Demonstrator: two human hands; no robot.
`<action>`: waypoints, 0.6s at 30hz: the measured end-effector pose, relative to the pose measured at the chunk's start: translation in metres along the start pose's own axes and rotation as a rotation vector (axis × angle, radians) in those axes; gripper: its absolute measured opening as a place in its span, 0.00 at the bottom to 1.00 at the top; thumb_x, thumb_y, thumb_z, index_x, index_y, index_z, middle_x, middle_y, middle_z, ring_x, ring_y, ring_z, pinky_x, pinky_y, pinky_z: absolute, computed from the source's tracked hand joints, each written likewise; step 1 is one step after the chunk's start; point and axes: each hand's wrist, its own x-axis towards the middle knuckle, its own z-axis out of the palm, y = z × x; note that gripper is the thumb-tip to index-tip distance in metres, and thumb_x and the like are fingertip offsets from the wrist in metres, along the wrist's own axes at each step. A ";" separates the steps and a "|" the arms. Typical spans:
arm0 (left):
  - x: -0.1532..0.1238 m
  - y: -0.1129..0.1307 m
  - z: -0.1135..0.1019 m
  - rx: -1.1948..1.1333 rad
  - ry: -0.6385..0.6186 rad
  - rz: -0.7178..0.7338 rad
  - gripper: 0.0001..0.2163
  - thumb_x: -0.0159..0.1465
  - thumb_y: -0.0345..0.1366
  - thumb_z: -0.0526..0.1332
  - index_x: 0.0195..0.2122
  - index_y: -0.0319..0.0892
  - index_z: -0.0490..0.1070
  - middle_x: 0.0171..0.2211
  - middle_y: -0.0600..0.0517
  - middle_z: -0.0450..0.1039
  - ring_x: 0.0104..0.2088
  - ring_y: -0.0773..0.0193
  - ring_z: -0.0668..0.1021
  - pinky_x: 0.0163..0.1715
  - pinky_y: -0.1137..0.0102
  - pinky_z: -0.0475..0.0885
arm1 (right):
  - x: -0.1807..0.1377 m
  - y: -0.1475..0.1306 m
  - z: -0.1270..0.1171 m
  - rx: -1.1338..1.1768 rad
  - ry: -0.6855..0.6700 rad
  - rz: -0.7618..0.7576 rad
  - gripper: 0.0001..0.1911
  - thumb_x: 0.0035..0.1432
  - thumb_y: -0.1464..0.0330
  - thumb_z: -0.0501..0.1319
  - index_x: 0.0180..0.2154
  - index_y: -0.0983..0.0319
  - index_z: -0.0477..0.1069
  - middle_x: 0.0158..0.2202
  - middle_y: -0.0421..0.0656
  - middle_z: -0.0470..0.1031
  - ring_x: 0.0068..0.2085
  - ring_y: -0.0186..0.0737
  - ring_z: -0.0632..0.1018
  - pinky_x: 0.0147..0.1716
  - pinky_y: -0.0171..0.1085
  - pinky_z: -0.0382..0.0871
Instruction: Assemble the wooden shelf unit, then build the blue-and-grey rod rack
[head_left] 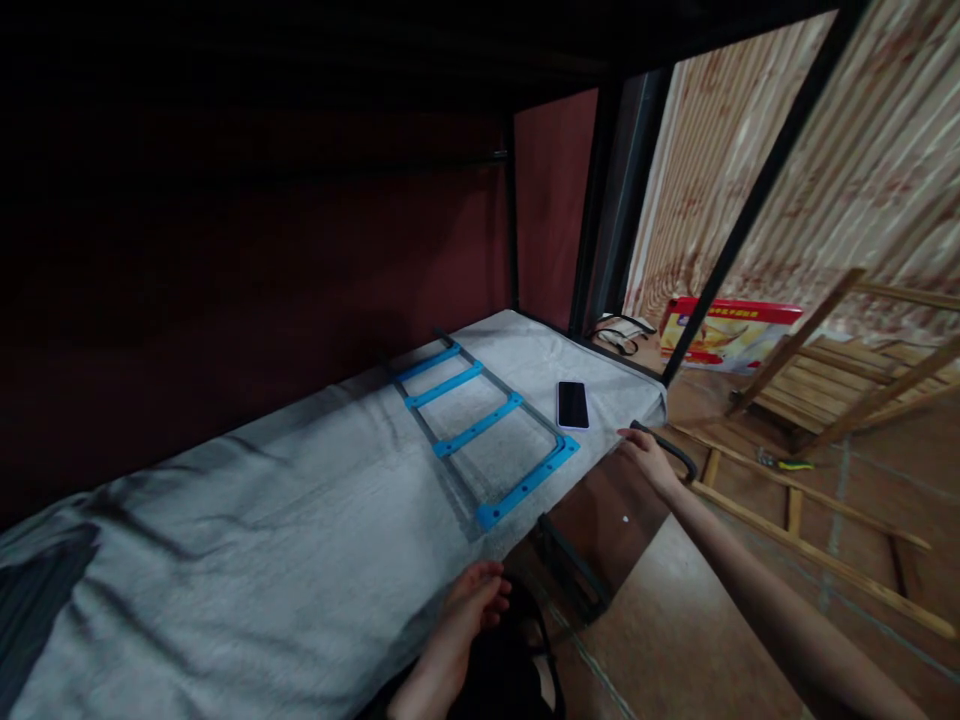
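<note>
A small brown folding table (600, 515) with dark tube legs is beside the bed's front edge. My right hand (646, 462) is at its far end, with fingers closed around the edge near a dark curved leg (679, 452); the exact contact is partly hidden. Lower down, my left hand (474, 597) hangs in front of the mattress, fingers loosely bent and apart, with nothing in it. Nearer the left hand is the table's other dark leg frame (574, 570). On the grey sheet (285, 540) lies a ladder-like frame (480, 425) with blue crossbars and grey side tubes.
A phone (573, 405) rests on the sheet, right of the blue frame. Dark bed posts (739, 240) rise at the right. On the tiled floor are a wooden ladder-like frame (795, 512), a wooden chair (840, 385), yellow-green-handled pliers (791, 464) and a red-and-yellow box (727, 340).
</note>
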 end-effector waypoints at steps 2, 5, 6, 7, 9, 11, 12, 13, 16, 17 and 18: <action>0.000 0.003 -0.011 -0.032 0.017 0.033 0.22 0.49 0.46 0.72 0.41 0.41 0.73 0.33 0.50 0.78 0.29 0.66 0.77 0.27 0.73 0.65 | -0.011 -0.018 0.014 0.097 -0.023 -0.009 0.22 0.55 0.64 0.54 0.49 0.60 0.75 0.42 0.47 0.79 0.46 0.51 0.78 0.48 0.45 0.72; -0.001 0.004 -0.032 -0.110 0.047 0.083 0.22 0.49 0.46 0.72 0.41 0.41 0.73 0.33 0.50 0.78 0.28 0.67 0.77 0.27 0.74 0.66 | -0.022 -0.043 0.030 0.142 -0.041 -0.023 0.20 0.55 0.64 0.54 0.47 0.59 0.76 0.40 0.46 0.80 0.45 0.50 0.79 0.47 0.45 0.73; -0.001 0.002 -0.041 -0.133 0.061 0.092 0.22 0.49 0.46 0.73 0.41 0.41 0.74 0.33 0.50 0.79 0.28 0.67 0.77 0.27 0.74 0.66 | -0.024 -0.051 0.033 0.144 -0.046 -0.029 0.19 0.55 0.65 0.54 0.46 0.59 0.76 0.39 0.45 0.80 0.45 0.50 0.80 0.47 0.44 0.73; 0.000 0.000 -0.050 -0.152 0.081 0.093 0.21 0.48 0.45 0.73 0.41 0.41 0.74 0.33 0.50 0.79 0.28 0.67 0.77 0.27 0.74 0.67 | -0.025 -0.059 0.036 0.144 -0.053 -0.036 0.18 0.56 0.65 0.54 0.45 0.59 0.77 0.39 0.45 0.81 0.45 0.50 0.80 0.47 0.44 0.73; 0.001 -0.006 -0.068 -0.177 0.134 0.061 0.21 0.47 0.44 0.74 0.40 0.41 0.74 0.32 0.50 0.79 0.27 0.66 0.78 0.27 0.74 0.68 | -0.028 -0.072 0.039 0.137 -0.069 -0.050 0.17 0.57 0.65 0.53 0.43 0.58 0.77 0.38 0.45 0.81 0.46 0.50 0.80 0.47 0.44 0.73; 0.000 -0.013 -0.087 -0.198 0.185 0.007 0.22 0.45 0.42 0.75 0.39 0.41 0.74 0.31 0.50 0.80 0.27 0.65 0.78 0.27 0.73 0.68 | -0.029 -0.085 0.041 0.120 -0.084 -0.060 0.16 0.58 0.64 0.53 0.42 0.57 0.77 0.38 0.46 0.80 0.46 0.50 0.80 0.47 0.43 0.73; -0.002 -0.016 -0.095 -0.214 0.202 -0.011 0.22 0.44 0.42 0.75 0.39 0.41 0.74 0.30 0.50 0.80 0.26 0.65 0.79 0.27 0.73 0.68 | -0.029 -0.090 0.042 0.104 -0.089 -0.059 0.15 0.58 0.64 0.54 0.41 0.57 0.77 0.38 0.46 0.80 0.46 0.49 0.80 0.47 0.42 0.72; -0.005 -0.019 -0.103 -0.235 0.204 -0.015 0.23 0.44 0.42 0.76 0.39 0.40 0.74 0.31 0.49 0.80 0.27 0.64 0.79 0.28 0.73 0.69 | -0.030 -0.096 0.043 0.084 -0.093 -0.054 0.15 0.59 0.64 0.54 0.41 0.58 0.77 0.38 0.47 0.80 0.45 0.49 0.80 0.47 0.41 0.72; -0.016 -0.024 -0.121 -0.305 0.159 0.039 0.24 0.45 0.44 0.75 0.41 0.40 0.75 0.34 0.48 0.81 0.31 0.63 0.81 0.33 0.71 0.71 | -0.027 -0.107 0.044 0.027 -0.100 -0.042 0.14 0.58 0.63 0.56 0.40 0.63 0.77 0.36 0.50 0.79 0.43 0.48 0.80 0.45 0.39 0.71; -0.019 -0.025 -0.125 -0.322 0.150 0.056 0.24 0.45 0.45 0.75 0.41 0.40 0.75 0.35 0.48 0.81 0.32 0.62 0.81 0.34 0.71 0.72 | -0.025 -0.110 0.044 0.000 -0.103 -0.040 0.13 0.58 0.63 0.57 0.38 0.63 0.76 0.35 0.51 0.79 0.42 0.48 0.80 0.44 0.39 0.71; -0.021 -0.027 -0.129 -0.333 0.146 0.063 0.24 0.45 0.45 0.75 0.41 0.40 0.75 0.35 0.48 0.81 0.32 0.62 0.81 0.33 0.71 0.71 | -0.022 -0.112 0.044 -0.036 -0.108 -0.043 0.12 0.58 0.63 0.58 0.36 0.63 0.76 0.34 0.51 0.79 0.41 0.47 0.81 0.43 0.39 0.71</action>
